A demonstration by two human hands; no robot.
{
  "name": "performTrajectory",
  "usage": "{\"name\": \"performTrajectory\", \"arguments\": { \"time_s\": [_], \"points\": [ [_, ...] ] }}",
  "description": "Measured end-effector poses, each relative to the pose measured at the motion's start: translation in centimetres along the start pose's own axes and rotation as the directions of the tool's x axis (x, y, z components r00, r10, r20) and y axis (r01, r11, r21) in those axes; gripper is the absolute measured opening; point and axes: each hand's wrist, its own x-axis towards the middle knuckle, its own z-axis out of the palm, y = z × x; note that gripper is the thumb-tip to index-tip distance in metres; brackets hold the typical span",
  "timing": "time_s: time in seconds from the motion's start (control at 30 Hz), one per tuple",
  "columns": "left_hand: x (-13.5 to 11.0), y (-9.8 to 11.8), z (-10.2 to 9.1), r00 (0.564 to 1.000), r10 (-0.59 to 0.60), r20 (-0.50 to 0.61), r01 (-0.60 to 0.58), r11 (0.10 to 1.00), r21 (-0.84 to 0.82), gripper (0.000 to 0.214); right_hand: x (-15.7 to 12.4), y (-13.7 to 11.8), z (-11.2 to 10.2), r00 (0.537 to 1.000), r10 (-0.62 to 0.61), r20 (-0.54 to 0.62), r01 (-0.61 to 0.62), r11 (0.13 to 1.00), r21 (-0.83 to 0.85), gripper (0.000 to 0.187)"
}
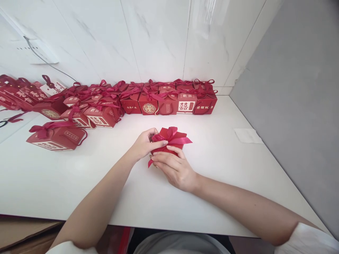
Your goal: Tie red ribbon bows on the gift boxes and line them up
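Observation:
A small red gift box (164, 132) sits on the white table in front of me, with a crimson ribbon bow (172, 134) tied across its top. My left hand (145, 144) is closed at the box's left side, its thumb pressed on the bow near the knot. Around the near side of the box, my right hand (175, 168) has its fingers wrapped, and its index finger reaches up to the bow. One ribbon tail points right; another hangs at the lower left by the right fingertips. The box's front is mostly hidden by my hands.
Several red gift boxes (167, 104) with bows stand in rows along the tiled wall. A single box (57, 137) lies nearer on the left. Scissors (3, 123) are partly visible at the left edge. A white paper piece (248, 135) lies right, beside a grey panel (293, 106).

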Motion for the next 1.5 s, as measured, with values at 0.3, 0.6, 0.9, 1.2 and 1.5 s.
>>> {"name": "performTrajectory", "arguments": {
  "time_s": [0.3, 0.6, 0.9, 1.2, 1.5],
  "points": [
    [-0.2, 0.3, -0.1, 0.999, -0.042, 0.03, 0.04, 0.998, 0.04, 0.044, 0.3, -0.2, -0.8, 0.981, -0.193, -0.001, 0.193, 0.981, 0.017, 0.024],
    [0.1, -0.1, -0.9, 0.987, 0.152, 0.05, -0.153, 0.988, 0.023, 0.037, 2.6, 0.2, -3.0, 0.975, -0.218, -0.044, 0.222, 0.968, 0.114, 0.024],
    [-0.1, 0.1, -2.0, 0.971, 0.196, 0.14, -0.19, 0.98, -0.056, 0.035, 7.7, 7.3, -11.0, 0.881, 0.208, 0.425, -0.339, 0.904, 0.261, 0.036],
    [-0.4, 0.4, -1.4, 0.98, 0.192, -0.044, -0.191, 0.981, 0.019, 0.03, 7.4, 8.6, -10.2, 0.748, 0.223, 0.624, -0.493, 0.817, 0.299, 0.022],
    [-0.4, 0.2, -1.4, 0.974, 0.225, -0.034, -0.219, 0.968, 0.12, 0.032, 6.8, 8.7, -9.4, 0.783, 0.18, 0.596, -0.472, 0.796, 0.38, 0.022]
  ]
}}
